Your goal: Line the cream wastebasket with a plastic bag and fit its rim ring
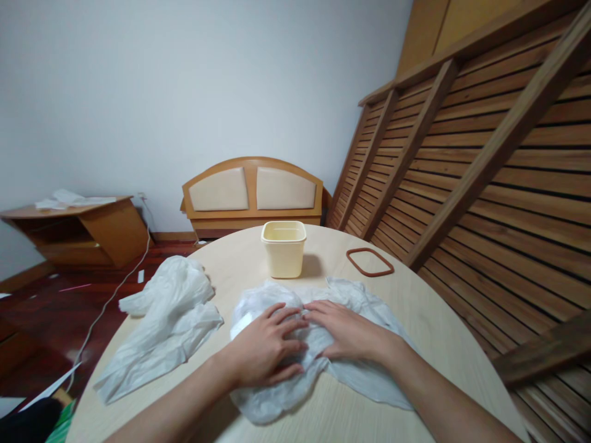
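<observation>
A crumpled white plastic bag (369, 378) lies on the round wooden table (438, 320) just in front of me. My left hand (268, 347) rests on top of it, fingers slightly spread and pressing down. My right hand (344, 332) lies flat on the same bag, its fingertips meeting those of the left. A second white plastic bag (164, 323) lies loose at the table's left edge, apart from both hands. Behind the bags stands a cream plastic bin (283, 248), upright and open. A brown rectangular ring (370, 262) lies flat to its right.
A wooden slatted bed frame (484, 166) leans against the wall on the right. A padded headboard (252, 194) stands on the floor behind the table. A low wooden cabinet (78, 231) is at the left, with a white cable (111, 301) across the dark floor.
</observation>
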`<state>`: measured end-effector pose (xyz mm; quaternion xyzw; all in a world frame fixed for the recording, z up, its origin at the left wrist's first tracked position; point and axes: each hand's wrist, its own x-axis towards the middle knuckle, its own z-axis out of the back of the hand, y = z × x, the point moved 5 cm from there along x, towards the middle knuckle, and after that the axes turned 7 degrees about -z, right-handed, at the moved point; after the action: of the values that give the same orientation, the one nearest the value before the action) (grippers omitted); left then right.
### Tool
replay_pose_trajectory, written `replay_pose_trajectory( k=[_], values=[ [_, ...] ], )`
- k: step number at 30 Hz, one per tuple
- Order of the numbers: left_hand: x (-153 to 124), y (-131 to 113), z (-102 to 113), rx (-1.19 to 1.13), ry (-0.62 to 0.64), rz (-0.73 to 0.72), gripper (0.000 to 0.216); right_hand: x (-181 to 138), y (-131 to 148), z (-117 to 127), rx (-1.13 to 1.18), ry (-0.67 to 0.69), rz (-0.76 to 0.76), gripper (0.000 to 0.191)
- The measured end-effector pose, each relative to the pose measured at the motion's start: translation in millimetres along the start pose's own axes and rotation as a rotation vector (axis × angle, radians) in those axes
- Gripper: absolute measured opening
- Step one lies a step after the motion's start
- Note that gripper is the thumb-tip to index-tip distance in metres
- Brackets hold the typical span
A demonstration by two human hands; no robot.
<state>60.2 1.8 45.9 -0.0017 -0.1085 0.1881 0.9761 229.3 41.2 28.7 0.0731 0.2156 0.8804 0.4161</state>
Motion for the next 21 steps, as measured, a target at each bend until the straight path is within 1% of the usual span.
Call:
replay_pose_trajectory(
  k=[2, 4, 7, 10, 11, 12, 14, 16, 18, 21],
  values=[
    [2, -2, -4, -0.013, 0.004, -0.023, 0.026, -2, -2, 1, -0.001, 0.018, -0.004, 0.073],
    [3, 0, -9, -0.01, 0.008, -0.007, 0.028, -3, -5, 2, 0.0, 0.026, -0.028, 0.071],
    [3, 5, -10, -0.003, -0.002, 0.044, 0.03, -2, -7, 5, 0.002, -0.005, -0.046, 0.056],
    [2, 6, -2, -0.033, -0.017, 0.078, 0.03, 0, -8, 8, -0.028, -0.049, -0.02, 0.036],
    [2, 4, 2, -0.048, -0.019, 0.069, 0.034, 1, -8, 8, -0.044, -0.059, -0.009, 0.032],
    [2, 2, 5, -0.063, -0.014, 0.053, 0.042, 1, -8, 9, -0.057, -0.07, 0.001, 0.03],
    [1, -2, 8, -0.084, 0.023, 0.023, 0.066, 0, -8, 10, -0.067, -0.095, 0.014, 0.032],
    [0, -3, 5, -0.08, 0.082, 0.038, 0.083, -1, -8, 12, -0.057, -0.126, 0.022, 0.041],
    [0, -1, 0, -0.061, 0.132, 0.101, 0.092, -2, -8, 13, -0.031, -0.146, 0.021, 0.053],
    [0, 5, -8, -0.028, 0.172, 0.227, 0.096, -3, -11, 12, 0.022, -0.13, -0.009, 0.063]
  ],
)
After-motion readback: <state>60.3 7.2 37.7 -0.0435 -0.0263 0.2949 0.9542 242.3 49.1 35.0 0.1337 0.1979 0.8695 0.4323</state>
